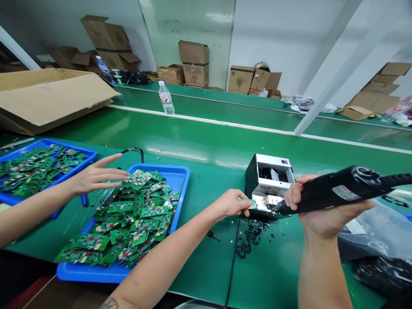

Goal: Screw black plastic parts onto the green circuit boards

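Observation:
My left hand [229, 203] pinches a small green circuit board [252, 204] by its edge. The board's far end lies at the front of a silver and black screw feeder [269, 178]. Wrapped in my right hand [322, 216] is a black electric screwdriver [334, 189], tilted, its tip down at the feeder's front. Whether the tip touches a screw or the board, I cannot make out. Small black pieces [251, 236] lie scattered on the green table below the feeder.
A blue tray [180, 214] heaped with circuit boards stands left; a co-worker's hand [96, 175] reaches over it. Another blue tray [92, 155] sits farther left. A screwdriver bit [213, 235], water bottle [166, 99], cardboard box [48, 98] and plastic bag [380, 231] are around.

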The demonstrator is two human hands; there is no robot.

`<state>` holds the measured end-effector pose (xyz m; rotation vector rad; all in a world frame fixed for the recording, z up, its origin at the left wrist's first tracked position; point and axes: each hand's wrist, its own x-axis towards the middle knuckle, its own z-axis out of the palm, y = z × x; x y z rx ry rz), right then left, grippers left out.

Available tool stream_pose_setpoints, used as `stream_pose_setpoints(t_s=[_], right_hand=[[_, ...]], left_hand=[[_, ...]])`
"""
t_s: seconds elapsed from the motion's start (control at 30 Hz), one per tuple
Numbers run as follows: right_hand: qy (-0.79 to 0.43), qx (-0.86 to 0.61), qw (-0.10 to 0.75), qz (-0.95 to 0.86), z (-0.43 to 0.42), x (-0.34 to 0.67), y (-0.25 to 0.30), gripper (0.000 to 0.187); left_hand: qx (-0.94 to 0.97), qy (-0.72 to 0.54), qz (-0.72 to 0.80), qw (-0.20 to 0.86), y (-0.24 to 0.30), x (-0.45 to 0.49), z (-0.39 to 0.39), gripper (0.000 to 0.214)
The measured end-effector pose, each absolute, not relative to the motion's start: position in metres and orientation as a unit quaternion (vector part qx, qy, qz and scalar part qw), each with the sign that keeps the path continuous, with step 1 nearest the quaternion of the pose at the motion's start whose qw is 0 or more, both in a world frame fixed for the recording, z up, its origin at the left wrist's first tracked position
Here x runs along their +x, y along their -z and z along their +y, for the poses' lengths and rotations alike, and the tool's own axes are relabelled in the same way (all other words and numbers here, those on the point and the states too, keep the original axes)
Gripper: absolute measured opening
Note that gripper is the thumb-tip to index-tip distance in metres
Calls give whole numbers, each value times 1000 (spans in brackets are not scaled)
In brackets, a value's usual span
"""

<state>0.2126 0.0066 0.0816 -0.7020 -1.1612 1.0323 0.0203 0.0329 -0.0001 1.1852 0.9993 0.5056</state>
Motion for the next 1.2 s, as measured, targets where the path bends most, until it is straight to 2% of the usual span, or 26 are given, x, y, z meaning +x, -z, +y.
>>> stream_pose_setpoints(t_s=[0.2,0.47,1.2], right_hand=[[-454,-291,662,-520,2,210,-89,86],[-474,-266,657,-522,9,180,-110,82],[-496,-250,625,-548,17,173,-97,79]], left_hand=[[532,-224,449,682,0,20,32,26],[524,-224,455,684,2,21,33,26],[541,-229,446,676,8,23,34,30]])
